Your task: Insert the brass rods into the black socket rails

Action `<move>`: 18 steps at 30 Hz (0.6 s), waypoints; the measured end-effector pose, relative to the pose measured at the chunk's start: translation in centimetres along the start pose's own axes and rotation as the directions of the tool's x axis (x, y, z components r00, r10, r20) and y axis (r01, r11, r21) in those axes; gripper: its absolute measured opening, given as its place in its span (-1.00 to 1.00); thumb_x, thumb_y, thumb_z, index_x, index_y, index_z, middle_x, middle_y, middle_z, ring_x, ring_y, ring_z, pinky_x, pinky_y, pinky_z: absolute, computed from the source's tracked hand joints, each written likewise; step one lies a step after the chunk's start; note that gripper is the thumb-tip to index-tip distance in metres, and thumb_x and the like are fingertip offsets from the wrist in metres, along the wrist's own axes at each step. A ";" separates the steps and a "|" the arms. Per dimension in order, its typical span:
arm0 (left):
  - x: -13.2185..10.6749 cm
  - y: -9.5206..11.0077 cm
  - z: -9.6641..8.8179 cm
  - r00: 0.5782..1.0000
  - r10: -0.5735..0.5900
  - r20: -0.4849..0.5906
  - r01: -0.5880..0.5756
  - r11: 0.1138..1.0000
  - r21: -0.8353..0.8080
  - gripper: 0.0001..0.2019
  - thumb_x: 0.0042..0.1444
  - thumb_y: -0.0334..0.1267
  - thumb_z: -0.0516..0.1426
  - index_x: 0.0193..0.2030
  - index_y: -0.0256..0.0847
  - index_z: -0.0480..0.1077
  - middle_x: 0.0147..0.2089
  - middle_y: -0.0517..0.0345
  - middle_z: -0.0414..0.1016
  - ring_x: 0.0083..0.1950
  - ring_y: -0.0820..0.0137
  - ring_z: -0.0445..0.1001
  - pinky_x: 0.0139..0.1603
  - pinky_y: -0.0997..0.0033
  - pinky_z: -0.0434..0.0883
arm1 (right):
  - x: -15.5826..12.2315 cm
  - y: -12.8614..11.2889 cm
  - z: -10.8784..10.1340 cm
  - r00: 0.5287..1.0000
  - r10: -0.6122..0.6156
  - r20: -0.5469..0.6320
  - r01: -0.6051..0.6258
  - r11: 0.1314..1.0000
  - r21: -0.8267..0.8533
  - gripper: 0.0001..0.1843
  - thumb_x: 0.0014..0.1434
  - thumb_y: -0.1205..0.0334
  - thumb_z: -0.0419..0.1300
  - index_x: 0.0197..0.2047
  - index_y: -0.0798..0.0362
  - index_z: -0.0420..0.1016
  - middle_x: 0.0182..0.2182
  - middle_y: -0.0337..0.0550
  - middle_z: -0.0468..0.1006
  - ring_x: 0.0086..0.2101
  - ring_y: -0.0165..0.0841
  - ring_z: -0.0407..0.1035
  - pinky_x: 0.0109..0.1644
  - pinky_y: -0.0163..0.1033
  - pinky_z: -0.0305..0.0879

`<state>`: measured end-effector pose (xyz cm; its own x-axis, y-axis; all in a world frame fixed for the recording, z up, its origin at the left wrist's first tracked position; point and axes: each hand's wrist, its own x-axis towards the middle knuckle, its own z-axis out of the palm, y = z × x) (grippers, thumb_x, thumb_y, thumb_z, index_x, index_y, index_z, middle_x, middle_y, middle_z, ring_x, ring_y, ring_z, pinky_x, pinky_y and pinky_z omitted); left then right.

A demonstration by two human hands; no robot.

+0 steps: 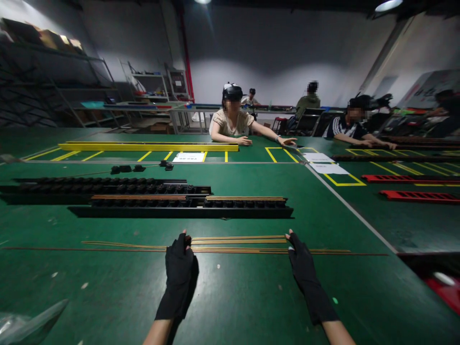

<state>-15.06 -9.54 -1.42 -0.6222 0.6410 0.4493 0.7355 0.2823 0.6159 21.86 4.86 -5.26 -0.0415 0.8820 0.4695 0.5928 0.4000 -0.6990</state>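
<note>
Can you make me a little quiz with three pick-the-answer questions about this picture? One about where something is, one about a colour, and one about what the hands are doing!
1. Where do the thin copper rods lie?
A. on the green table before the black tray
B. on a shelf
C. on the floor

2. What colour are the gloves?
A. white
B. black
C. yellow

3. What are the two hands doing?
A. clapping
B. resting in a lap
C. reaching to the rods

Answers:
1 A, they lie between the hands and the black tray.
2 B, both gloves are black.
3 C, the left hand and right hand have fingertips at the rods.
</note>
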 end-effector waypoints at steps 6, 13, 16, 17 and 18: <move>0.2 -0.1 -0.2 1.000 0.012 0.008 -0.012 1.000 -0.020 -0.61 0.14 -0.29 0.01 0.11 -0.15 0.37 0.04 -0.02 0.53 0.05 0.18 0.49 0.12 0.08 0.42 | -0.1 0.2 -0.3 0.987 0.155 -0.033 -0.145 0.970 0.195 -0.38 0.24 -0.05 0.01 0.30 0.02 0.32 0.20 0.02 0.46 0.19 -0.21 0.36 0.34 0.06 0.25; -0.2 -0.3 0.4 1.000 0.010 0.029 -0.013 0.996 0.092 -0.58 0.20 -0.26 -0.02 0.18 -0.19 0.36 0.12 -0.10 0.51 0.19 0.14 0.44 0.24 -0.01 0.34 | 3.3 -1.7 -2.6 0.957 0.290 0.006 -0.251 0.818 0.518 -0.47 0.30 -0.15 0.10 0.22 -0.09 0.41 0.26 -0.11 0.38 0.25 -0.22 0.26 0.37 0.02 0.20; -0.6 -0.1 1.0 1.000 0.021 0.018 -0.023 0.988 0.155 -0.56 0.25 -0.22 -0.04 0.23 -0.26 0.33 0.22 -0.17 0.45 0.31 0.11 0.35 0.32 -0.05 0.26 | 6.8 -2.6 -2.6 0.959 0.284 0.007 -0.239 0.792 0.562 -0.51 0.30 -0.04 0.18 0.20 0.03 0.37 0.18 -0.02 0.40 0.11 -0.18 0.36 0.20 0.11 0.35; -0.8 0.0 1.1 0.999 0.033 0.013 -0.035 0.984 0.174 -0.55 0.27 -0.21 -0.05 0.25 -0.28 0.31 0.25 -0.19 0.42 0.34 0.11 0.32 0.35 -0.05 0.23 | 8.0 -2.9 -2.4 0.959 0.282 0.011 -0.237 0.783 0.575 -0.53 0.31 -0.03 0.19 0.18 0.03 0.38 0.16 -0.03 0.41 0.09 -0.20 0.38 0.16 0.08 0.38; -1.0 0.0 1.3 0.999 0.052 0.012 -0.053 0.980 0.194 -0.54 0.28 -0.22 -0.06 0.26 -0.30 0.31 0.28 -0.21 0.40 0.37 0.11 0.29 0.37 -0.05 0.20 | 9.1 -3.2 -2.0 0.960 0.279 0.016 -0.234 0.775 0.587 -0.54 0.30 -0.02 0.19 0.17 0.04 0.38 0.14 -0.03 0.42 0.07 -0.21 0.38 0.14 0.07 0.40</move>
<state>-14.14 -9.28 -2.71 -0.5801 0.6634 0.4726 0.8055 0.3812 0.4536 21.23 11.08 2.32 0.1126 0.9623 0.2476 -0.0031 0.2495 -0.9684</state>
